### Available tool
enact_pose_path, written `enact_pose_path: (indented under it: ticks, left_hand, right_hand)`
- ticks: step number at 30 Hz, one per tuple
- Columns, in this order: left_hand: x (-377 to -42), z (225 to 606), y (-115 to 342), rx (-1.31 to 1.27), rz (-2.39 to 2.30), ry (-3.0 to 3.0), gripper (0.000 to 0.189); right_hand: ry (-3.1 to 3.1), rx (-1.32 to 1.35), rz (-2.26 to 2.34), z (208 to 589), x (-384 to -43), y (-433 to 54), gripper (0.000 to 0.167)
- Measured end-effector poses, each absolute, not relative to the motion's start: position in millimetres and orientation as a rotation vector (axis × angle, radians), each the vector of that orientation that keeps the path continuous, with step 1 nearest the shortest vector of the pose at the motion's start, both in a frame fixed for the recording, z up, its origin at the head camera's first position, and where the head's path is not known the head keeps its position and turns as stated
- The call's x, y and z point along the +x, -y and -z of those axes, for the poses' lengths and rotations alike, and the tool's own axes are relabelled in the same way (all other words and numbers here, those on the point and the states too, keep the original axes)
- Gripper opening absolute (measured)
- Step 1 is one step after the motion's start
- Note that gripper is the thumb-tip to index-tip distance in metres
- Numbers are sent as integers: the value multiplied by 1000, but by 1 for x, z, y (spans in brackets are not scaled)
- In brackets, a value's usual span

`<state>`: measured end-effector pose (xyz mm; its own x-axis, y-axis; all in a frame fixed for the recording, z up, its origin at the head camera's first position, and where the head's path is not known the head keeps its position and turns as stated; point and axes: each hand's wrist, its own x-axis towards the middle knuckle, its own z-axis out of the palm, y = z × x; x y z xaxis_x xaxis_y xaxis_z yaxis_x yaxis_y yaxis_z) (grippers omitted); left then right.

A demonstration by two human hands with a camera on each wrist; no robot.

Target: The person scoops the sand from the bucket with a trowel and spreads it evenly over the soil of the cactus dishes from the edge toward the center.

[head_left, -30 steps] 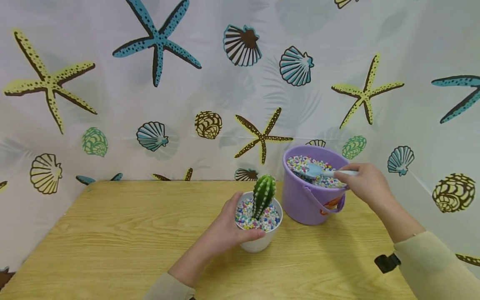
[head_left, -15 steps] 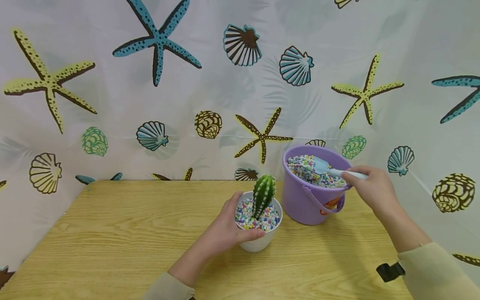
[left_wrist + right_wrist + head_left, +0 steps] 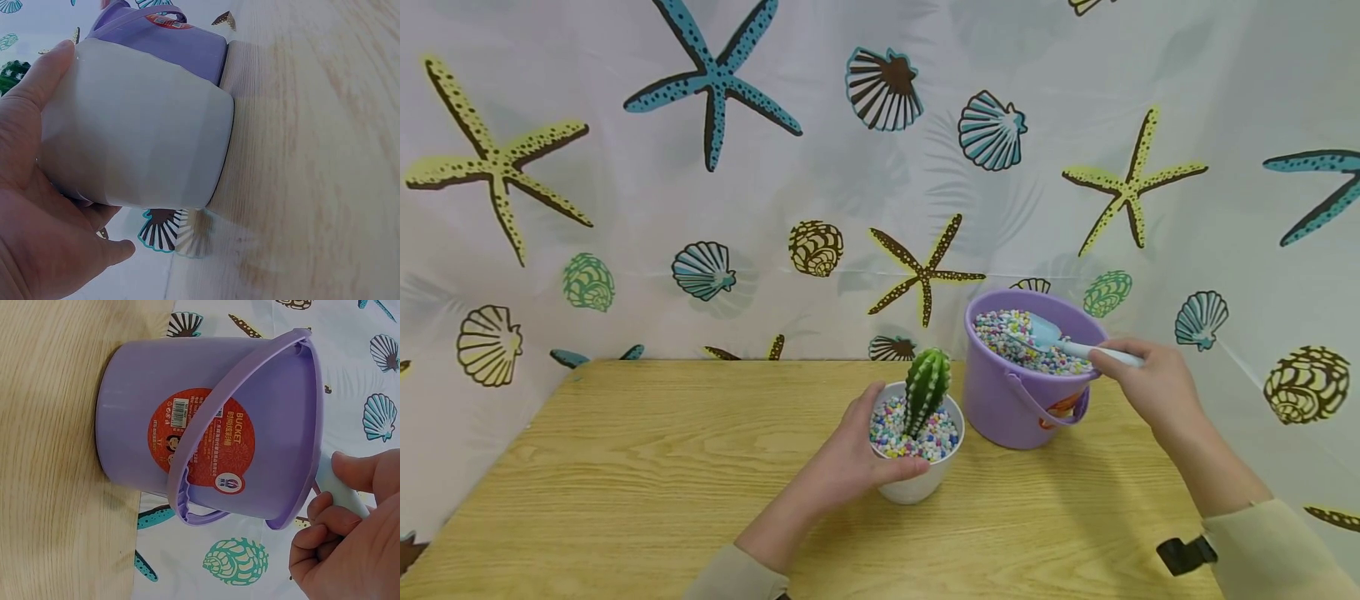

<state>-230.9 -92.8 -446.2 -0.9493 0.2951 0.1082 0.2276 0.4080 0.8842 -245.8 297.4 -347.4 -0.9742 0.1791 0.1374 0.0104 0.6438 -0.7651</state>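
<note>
In the head view my left hand (image 3: pixel 857 458) grips the side of a white flower pot (image 3: pixel 913 487), thumb along the front of its rim. A green cactus (image 3: pixel 927 392) stands upright in it among multicoloured beads (image 3: pixel 940 443). The left wrist view shows the pot's base on the tabletop. To the right, my right hand (image 3: pixel 1153 379) holds the handle of a light blue toy shovel (image 3: pixel 1043 332) over the front right rim of a purple bucket (image 3: pixel 1000 400). Beads (image 3: pixel 1000 329) fill much of the bucket, and the shovel's blade lies at their surface. The bucket hides the blade in the right wrist view.
The bucket's handle (image 3: pixel 215 415) hangs down over a red label (image 3: pixel 244 440) on its front. Behind the wooden table (image 3: pixel 647 467) hangs a white curtain (image 3: pixel 760 200) printed with starfish and shells. The pot stands close to the bucket's left side.
My right hand has drawn the shovel to the right and a little nearer, so its blade sits further right among the bucket's beads. My left hand and the pot have stayed in place.
</note>
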Motion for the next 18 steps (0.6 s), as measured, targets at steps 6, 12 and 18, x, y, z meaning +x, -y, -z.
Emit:
enact_pose_path:
  ticks: [6, 12, 18]
  left_hand:
    - [-231, 446, 92, 479, -1607, -2575, 130]
    - [-231, 446, 93, 484, -1589, -2593, 131]
    - [-231, 447, 93, 484, -1604, -2586, 131]
  right_hand:
    - [2638, -140, -1234, 349, -243, -300, 61]
    - [2632, -131, -1226, 349, -239, -301, 61]
    - [2640, -124, -1220, 349, -236, -302, 61]
